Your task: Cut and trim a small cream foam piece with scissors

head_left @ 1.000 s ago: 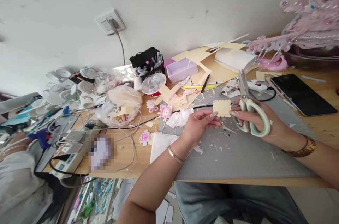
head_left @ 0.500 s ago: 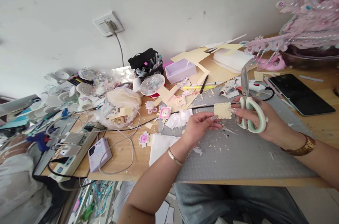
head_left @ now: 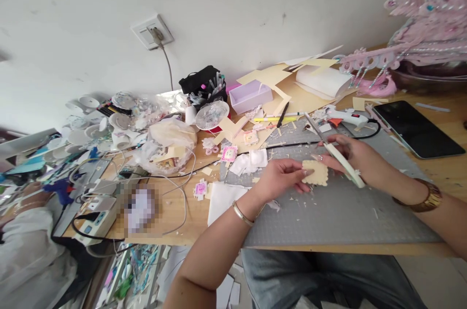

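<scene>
A small cream card piece with a scalloped edge is pinched between the thumb and fingers of my left hand. It is held over the grey cutting mat. Scissors with pale green-white handles are in my right hand, blades tilted up and to the left. The fingertips of that hand come close to the card's right upper edge; whether they touch it I cannot tell. Decorated pink-edged card squares lie left of the mat, beside torn white paper.
Behind the mat lie a lilac box, pens, cream card sheets and a white glue gun. A black phone is at right. Cables and a power strip run at left, near another person's sleeve.
The scissors have swung from nearly upright to leaning left, and their handles now show edge-on. My left hand and the card have shifted slightly right and down.
</scene>
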`<action>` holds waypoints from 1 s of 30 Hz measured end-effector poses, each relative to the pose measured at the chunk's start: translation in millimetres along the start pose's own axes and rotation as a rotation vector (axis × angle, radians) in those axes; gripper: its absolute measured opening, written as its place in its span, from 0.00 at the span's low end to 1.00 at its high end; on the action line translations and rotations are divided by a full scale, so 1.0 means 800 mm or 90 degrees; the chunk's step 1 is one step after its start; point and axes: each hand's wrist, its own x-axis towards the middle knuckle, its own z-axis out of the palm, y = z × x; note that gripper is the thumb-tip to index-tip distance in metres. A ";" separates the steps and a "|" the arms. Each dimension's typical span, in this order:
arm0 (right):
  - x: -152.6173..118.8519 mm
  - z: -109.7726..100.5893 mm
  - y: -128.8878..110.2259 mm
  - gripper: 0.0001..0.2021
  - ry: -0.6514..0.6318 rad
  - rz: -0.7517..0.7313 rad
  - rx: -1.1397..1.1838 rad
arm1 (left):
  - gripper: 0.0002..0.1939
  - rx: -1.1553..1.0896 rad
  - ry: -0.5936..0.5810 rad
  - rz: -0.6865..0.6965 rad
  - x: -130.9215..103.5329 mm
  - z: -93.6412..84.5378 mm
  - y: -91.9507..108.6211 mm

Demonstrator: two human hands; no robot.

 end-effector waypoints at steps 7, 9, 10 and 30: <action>-0.001 -0.015 0.004 0.21 0.003 -0.014 -0.532 | 0.13 0.108 -0.204 -0.139 -0.008 0.003 -0.004; -0.004 -0.015 0.001 0.19 -0.002 -0.026 -0.593 | 0.12 0.109 -0.206 -0.149 -0.007 0.002 -0.006; -0.005 -0.014 -0.001 0.19 0.001 -0.029 -0.614 | 0.12 0.108 -0.199 -0.151 -0.006 0.001 -0.007; 0.000 -0.015 -0.013 0.18 -0.076 -0.005 -0.640 | 0.22 0.186 -0.143 -0.128 -0.001 0.009 0.013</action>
